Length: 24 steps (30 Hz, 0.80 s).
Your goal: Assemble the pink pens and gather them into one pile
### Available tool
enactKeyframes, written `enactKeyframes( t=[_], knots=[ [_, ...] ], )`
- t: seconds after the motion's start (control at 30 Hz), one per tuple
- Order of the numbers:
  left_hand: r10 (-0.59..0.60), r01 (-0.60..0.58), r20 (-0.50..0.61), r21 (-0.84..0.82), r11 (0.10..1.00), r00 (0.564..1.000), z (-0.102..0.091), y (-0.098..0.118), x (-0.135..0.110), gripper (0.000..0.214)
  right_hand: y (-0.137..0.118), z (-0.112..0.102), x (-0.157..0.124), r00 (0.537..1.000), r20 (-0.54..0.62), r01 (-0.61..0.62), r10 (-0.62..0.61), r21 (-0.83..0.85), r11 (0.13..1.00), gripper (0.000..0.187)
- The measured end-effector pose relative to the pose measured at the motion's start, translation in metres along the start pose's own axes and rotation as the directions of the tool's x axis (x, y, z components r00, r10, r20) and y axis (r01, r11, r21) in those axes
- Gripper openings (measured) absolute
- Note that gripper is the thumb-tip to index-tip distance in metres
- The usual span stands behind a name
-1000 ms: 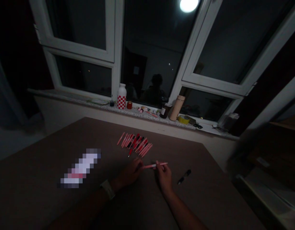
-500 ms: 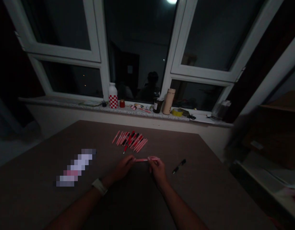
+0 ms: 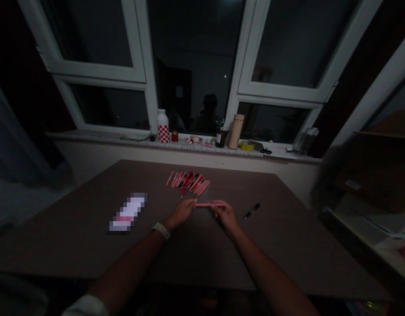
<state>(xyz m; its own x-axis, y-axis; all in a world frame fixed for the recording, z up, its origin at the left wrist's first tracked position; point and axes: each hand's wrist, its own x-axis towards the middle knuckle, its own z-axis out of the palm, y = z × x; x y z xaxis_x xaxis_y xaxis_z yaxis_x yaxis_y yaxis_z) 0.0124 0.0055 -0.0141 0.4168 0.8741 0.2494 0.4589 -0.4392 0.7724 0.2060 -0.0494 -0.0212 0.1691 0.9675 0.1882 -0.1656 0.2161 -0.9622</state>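
Left to right, on the dark brown tabletop (image 3: 288, 245): a pixelated white-and-pink flat object (image 3: 127, 212) sits well left of the hands, contents unreadable. Pale wristband (image 3: 161, 231) on the left wrist. Left hand (image 3: 181, 214): fingers together and extended, fingertips (image 3: 193, 203) on the left end of a slim pink plastic pen (image 3: 208, 204). Gap between that hand and the pen has closed since the prior frames. The pen lies roughly level, held across both hands just above the table, near the centre. Right hand (image 3: 226, 215): fingers curled over the pen's right end, pinching it; exact finger placement is too dark to tell. The hands are not pressed together; the pen bridges them.

Just beyond the hands: a tight fan of pink and red pens with some black parts (image 3: 188, 183), lying flat, not touching the held pen. Right of the right hand: a black marker-style pen (image 3: 251, 211), lying alone.

Farther off, on the stone windowsill (image 3: 90, 139): a white bottle with red-checked base (image 3: 163, 127), small red jar (image 3: 174, 136), dark glass bottle (image 3: 222, 137), beige cylindrical flask (image 3: 235, 131), yellow tape roll (image 3: 247, 145), black-handled scissors (image 3: 266, 151).
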Motion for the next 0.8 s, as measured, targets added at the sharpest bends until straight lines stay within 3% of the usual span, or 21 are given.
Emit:
enactKeyframes(
  t=[0.2, 0.37, 0.6, 0.7, 0.8],
  knots=[
    [0.045, -0.046, -0.014, -0.07, 0.996, 0.999, 0.006, -0.009, 0.002, 0.051, 0.003, -0.004, 0.003, 0.999, -0.029, -0.019, 0.019, -0.018, 1.0, 0.034],
    [0.085, -0.089, -0.032, -0.178, 0.98, 0.996, 0.011, -0.013, 0.001, 0.028, 0.008, -0.011, 0.006, 0.997, -0.042, -0.059, 0.058, -0.021, 0.998, 0.038],
    [0.083, -0.098, -0.081, -0.207, 0.973, 0.993, 0.011, -0.016, 0.002, 0.019, 0.012, -0.012, 0.01, 0.996, -0.06, -0.07, 0.068, -0.026, 0.997, 0.041],
    [0.066, -0.079, -0.071, -0.198, 0.977, 0.995, 0.009, -0.016, 0.003, 0.022, 0.007, -0.008, 0.009, 0.996, -0.052, -0.067, 0.065, -0.03, 0.997, 0.041],
    [0.033, -0.046, -0.069, -0.185, 0.982, 0.997, 0.009, -0.016, 0.004, 0.042, 0.001, -0.004, 0.006, 0.997, -0.027, -0.067, 0.066, -0.032, 0.997, 0.042]
  ],
)
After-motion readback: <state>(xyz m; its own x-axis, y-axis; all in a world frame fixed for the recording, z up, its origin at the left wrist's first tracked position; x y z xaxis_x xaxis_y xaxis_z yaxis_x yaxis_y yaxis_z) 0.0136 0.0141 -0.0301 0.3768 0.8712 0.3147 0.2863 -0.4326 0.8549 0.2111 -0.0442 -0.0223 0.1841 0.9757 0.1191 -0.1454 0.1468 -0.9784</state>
